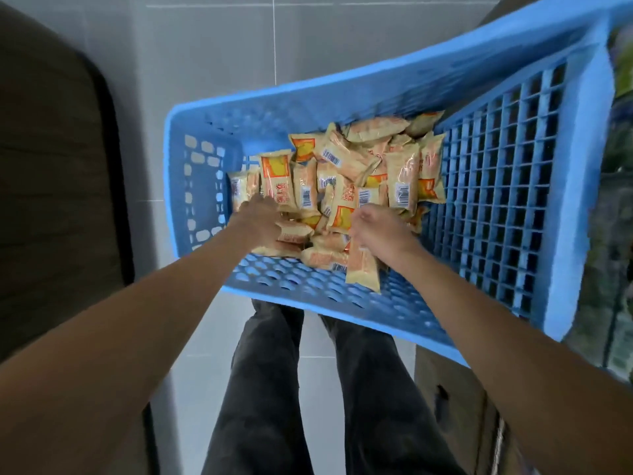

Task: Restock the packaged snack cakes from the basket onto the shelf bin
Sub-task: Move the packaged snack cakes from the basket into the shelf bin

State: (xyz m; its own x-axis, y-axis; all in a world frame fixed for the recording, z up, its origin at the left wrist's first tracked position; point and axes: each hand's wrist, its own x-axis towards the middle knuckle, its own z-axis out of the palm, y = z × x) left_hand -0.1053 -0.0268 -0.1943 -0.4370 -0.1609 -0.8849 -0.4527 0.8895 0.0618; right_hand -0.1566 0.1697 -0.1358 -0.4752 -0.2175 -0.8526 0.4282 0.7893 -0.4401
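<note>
A blue plastic basket (565, 173) fills the middle and right of the view, and in its left half lies a heap of yellow and orange snack cake packets (359, 166). My left hand (258, 217) reaches down into the near left side of the heap, fingers curled among the packets. My right hand (380, 231) is closed around one or two packets (363, 269) that hang down below it over the basket's near wall. The shelf bin is not in view.
The basket rests on a brown cardboard box (455, 399) at the lower right. A dark wooden surface (51, 200) runs along the left. Shelved goods (616, 234) show at the far right edge. My legs in dark trousers (274, 389) stand on pale floor tiles.
</note>
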